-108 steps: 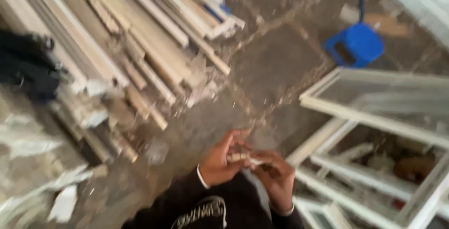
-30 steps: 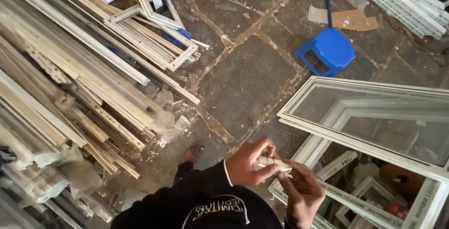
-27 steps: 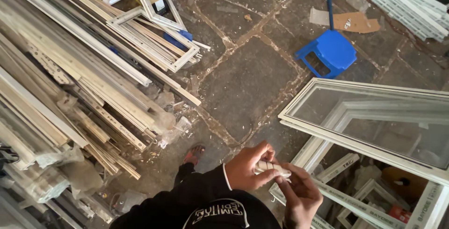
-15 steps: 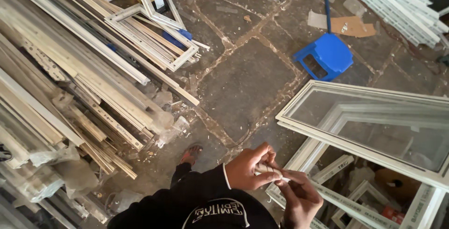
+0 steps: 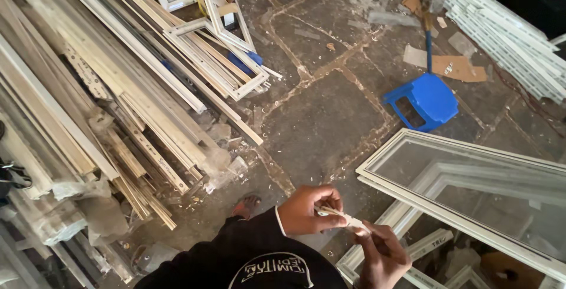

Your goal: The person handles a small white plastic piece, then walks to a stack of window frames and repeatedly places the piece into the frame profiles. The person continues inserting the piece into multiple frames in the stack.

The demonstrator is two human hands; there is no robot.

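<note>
My left hand [image 5: 309, 209] pinches one end of a small white strip [image 5: 346, 218] at the bottom centre of the head view. My right hand [image 5: 382, 255] grips the strip's other end just below and to the right. Both hands are held close together above a dark stone floor [image 5: 318, 118]. A black sleeve covers my left arm. Directly right of my hands lies a white glazed window frame [image 5: 471, 177].
A large pile of long white profiles [image 5: 106, 106] fills the left side. Smaller window frames [image 5: 218, 35] lean on it. A blue plastic stool [image 5: 425, 101] lies tipped at upper right, beside cardboard scraps [image 5: 457, 68] and stacked white profiles [image 5: 513, 47].
The view tilted up and shifted a little, so the stool sits lower in the frame. My hands stayed together on the strip, drifting slightly right and down.
</note>
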